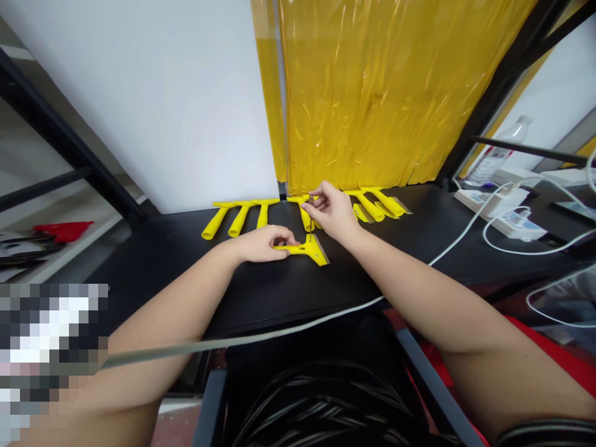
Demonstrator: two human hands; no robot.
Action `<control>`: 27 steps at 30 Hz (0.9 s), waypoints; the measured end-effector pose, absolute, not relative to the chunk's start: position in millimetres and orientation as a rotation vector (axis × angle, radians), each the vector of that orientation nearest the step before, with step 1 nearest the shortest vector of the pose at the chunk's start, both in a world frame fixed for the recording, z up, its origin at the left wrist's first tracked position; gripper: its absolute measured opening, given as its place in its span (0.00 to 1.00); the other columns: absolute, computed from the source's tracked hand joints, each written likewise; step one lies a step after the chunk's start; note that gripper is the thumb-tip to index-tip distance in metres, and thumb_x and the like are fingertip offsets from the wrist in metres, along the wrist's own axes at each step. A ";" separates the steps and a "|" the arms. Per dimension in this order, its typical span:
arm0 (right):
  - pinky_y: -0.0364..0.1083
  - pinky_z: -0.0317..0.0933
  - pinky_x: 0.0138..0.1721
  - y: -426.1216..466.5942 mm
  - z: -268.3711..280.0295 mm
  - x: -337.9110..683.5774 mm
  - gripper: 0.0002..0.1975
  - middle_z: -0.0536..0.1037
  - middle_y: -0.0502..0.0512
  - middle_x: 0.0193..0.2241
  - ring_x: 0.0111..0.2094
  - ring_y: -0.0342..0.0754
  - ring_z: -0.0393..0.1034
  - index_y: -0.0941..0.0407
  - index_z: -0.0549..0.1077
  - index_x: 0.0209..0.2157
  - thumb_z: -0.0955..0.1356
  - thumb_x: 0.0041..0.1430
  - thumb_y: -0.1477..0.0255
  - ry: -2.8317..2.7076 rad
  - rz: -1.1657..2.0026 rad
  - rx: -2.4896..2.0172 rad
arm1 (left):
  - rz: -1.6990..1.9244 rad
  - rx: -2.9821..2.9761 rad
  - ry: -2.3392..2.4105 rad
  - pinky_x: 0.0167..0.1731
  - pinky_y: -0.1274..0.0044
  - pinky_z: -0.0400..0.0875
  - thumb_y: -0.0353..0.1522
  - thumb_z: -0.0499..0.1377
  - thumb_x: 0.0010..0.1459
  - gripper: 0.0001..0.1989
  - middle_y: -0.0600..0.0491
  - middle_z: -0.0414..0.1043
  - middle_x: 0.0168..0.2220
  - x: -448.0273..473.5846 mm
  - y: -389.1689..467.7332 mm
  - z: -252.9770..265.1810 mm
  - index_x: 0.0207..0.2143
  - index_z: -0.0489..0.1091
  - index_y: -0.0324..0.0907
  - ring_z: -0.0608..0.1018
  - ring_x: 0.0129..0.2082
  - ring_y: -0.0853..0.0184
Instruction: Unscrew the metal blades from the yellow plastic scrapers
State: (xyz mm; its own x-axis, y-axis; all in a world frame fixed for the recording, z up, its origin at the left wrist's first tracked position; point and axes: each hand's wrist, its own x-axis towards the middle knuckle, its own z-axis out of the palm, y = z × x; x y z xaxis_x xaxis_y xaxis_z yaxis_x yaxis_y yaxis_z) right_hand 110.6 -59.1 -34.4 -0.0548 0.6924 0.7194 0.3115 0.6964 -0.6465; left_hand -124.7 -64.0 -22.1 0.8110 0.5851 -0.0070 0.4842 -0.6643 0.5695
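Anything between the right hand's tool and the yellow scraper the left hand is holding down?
Nothing visible. The left hand holds the yellow scraper flat on the black table; the right hand holds a thin tool upright directly over it. The other scrapers lie behind, apart.

left hand (263,243) pins handle of yellow scraper (305,249) flat on black table (279,292). right hand (333,211) just behind scraper, pinching thin dark tool (309,220) upright onto its head. more scrapers (239,215) in a row behind it, below yellow curtain (372,93). white cable (298,326) runs in front of scraper.
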 end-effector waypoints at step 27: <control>0.45 0.66 0.29 -55.4 -35.1 110.3 0.15 0.73 0.46 0.23 0.25 0.45 0.71 0.53 0.68 0.35 0.74 0.59 0.60 -1.637 0.645 -0.740 | 0.219 2.394 0.791 0.33 0.78 0.66 0.33 0.63 0.54 0.15 0.52 0.78 0.39 -122.8 -65.7 -20.3 0.45 0.79 0.40 0.73 0.32 0.69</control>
